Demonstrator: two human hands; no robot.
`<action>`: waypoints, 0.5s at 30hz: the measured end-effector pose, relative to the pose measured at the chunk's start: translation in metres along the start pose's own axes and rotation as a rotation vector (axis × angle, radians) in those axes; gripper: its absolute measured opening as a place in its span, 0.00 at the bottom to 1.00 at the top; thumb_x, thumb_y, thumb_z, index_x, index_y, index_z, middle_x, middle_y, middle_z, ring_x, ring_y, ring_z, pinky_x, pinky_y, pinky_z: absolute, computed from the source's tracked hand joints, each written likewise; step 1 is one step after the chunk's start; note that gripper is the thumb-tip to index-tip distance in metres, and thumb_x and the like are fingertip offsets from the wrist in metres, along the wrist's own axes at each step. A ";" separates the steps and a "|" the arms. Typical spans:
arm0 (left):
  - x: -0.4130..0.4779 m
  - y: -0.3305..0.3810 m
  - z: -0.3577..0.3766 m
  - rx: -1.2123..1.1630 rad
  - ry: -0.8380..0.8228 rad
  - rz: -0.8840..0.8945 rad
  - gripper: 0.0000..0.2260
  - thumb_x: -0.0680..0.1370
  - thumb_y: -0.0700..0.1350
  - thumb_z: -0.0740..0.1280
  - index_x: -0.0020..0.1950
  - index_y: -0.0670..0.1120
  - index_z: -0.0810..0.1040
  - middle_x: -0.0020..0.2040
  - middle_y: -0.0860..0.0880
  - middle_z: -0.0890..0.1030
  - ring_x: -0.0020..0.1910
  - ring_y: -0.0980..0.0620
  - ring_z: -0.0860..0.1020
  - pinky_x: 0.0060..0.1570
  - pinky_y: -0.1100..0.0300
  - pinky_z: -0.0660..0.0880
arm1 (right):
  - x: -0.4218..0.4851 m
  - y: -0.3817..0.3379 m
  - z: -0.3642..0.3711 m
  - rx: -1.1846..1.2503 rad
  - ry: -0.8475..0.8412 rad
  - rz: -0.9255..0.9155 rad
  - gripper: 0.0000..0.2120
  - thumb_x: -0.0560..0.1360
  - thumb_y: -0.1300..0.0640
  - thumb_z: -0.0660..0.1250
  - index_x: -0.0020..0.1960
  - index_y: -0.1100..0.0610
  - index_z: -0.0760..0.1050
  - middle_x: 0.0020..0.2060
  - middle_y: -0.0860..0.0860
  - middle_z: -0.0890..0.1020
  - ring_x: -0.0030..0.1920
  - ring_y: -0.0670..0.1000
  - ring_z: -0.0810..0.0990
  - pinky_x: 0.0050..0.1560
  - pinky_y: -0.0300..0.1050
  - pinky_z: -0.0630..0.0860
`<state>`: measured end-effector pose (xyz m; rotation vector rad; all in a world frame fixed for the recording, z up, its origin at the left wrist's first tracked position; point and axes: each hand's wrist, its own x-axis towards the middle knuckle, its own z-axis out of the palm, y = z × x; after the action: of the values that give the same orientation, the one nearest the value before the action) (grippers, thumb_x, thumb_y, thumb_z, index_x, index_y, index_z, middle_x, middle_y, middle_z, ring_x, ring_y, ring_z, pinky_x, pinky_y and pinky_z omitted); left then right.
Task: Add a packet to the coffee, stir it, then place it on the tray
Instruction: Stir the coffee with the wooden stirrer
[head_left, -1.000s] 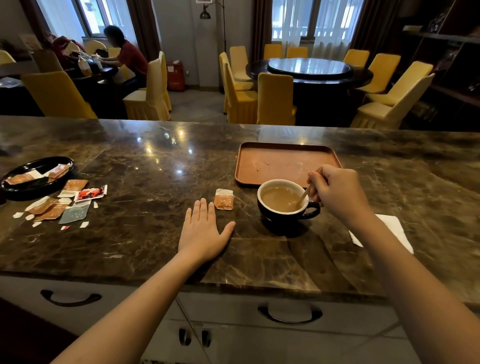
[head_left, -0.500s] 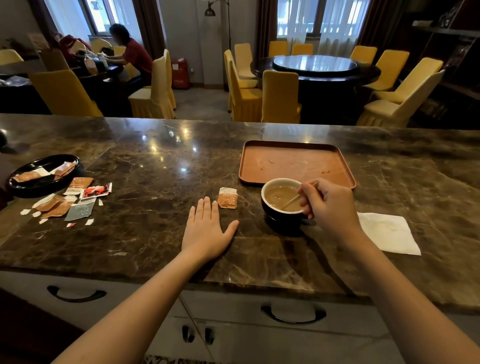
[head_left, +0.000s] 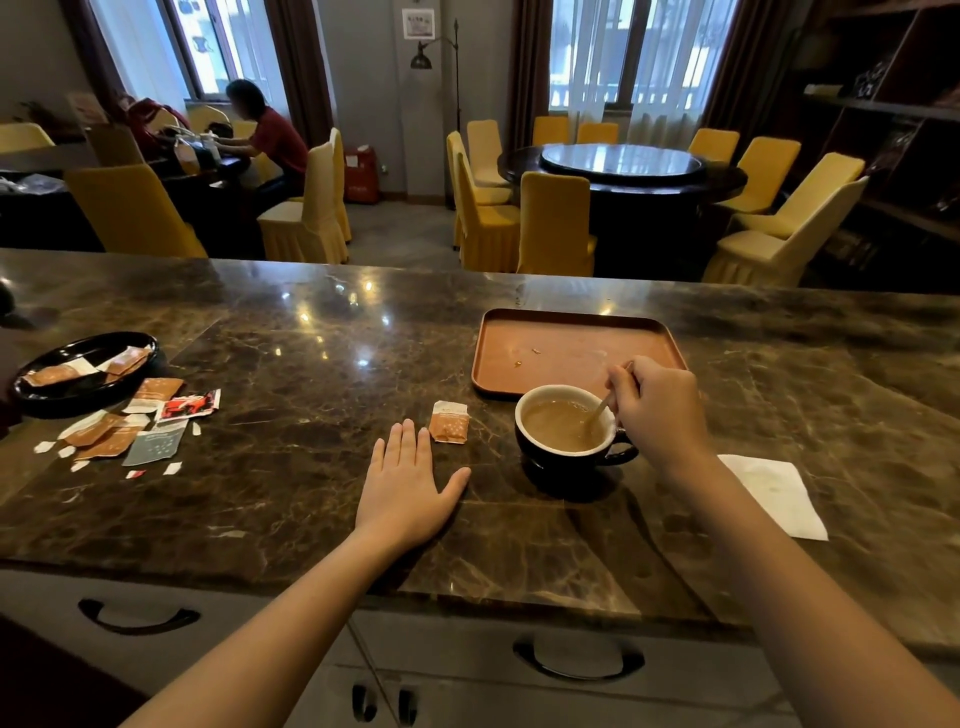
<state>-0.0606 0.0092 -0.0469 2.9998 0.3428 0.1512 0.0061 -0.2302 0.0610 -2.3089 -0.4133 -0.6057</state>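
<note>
Surface (head_left: 291, 374): dark brown marble, lighter tan veining. Tray (head_left: 571, 322): plain reddish brown. Cup (head_left: 550, 457): black outside, white inside; coffee (head_left: 558, 423): milky tan. Packet (head_left: 449, 422): orange, white top edge, faint pale dots. Napkin (head_left: 774, 493): white. Dish (head_left: 67, 387): black. Chairs (head_left: 556, 223): yellow covers.

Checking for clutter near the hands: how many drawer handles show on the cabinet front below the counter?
2. One curved dark handle sits on the left drawer, the other on the drawer below the cup. Two small vertical pulls lie lower; the arms may hide more.
</note>
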 end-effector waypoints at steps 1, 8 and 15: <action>0.000 0.000 0.000 -0.001 -0.003 0.001 0.39 0.72 0.69 0.42 0.74 0.44 0.46 0.76 0.44 0.47 0.75 0.48 0.44 0.70 0.53 0.40 | -0.002 -0.003 0.003 0.003 0.007 -0.007 0.10 0.76 0.59 0.62 0.44 0.65 0.79 0.34 0.58 0.82 0.31 0.48 0.75 0.29 0.34 0.66; -0.002 0.000 -0.003 -0.001 -0.004 0.011 0.38 0.73 0.68 0.42 0.74 0.43 0.46 0.76 0.43 0.46 0.75 0.48 0.43 0.70 0.53 0.39 | -0.024 -0.019 0.014 0.089 -0.080 -0.030 0.08 0.76 0.58 0.62 0.47 0.60 0.79 0.37 0.52 0.81 0.35 0.46 0.77 0.33 0.34 0.72; -0.002 0.001 -0.004 -0.004 -0.005 0.015 0.38 0.73 0.67 0.43 0.74 0.43 0.46 0.76 0.43 0.47 0.75 0.48 0.43 0.71 0.52 0.40 | -0.018 -0.013 -0.016 0.185 -0.224 0.020 0.08 0.76 0.58 0.62 0.40 0.56 0.77 0.29 0.48 0.79 0.27 0.45 0.78 0.29 0.33 0.75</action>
<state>-0.0630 0.0082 -0.0431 2.9987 0.3199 0.1461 -0.0195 -0.2346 0.0686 -2.2059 -0.5275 -0.2864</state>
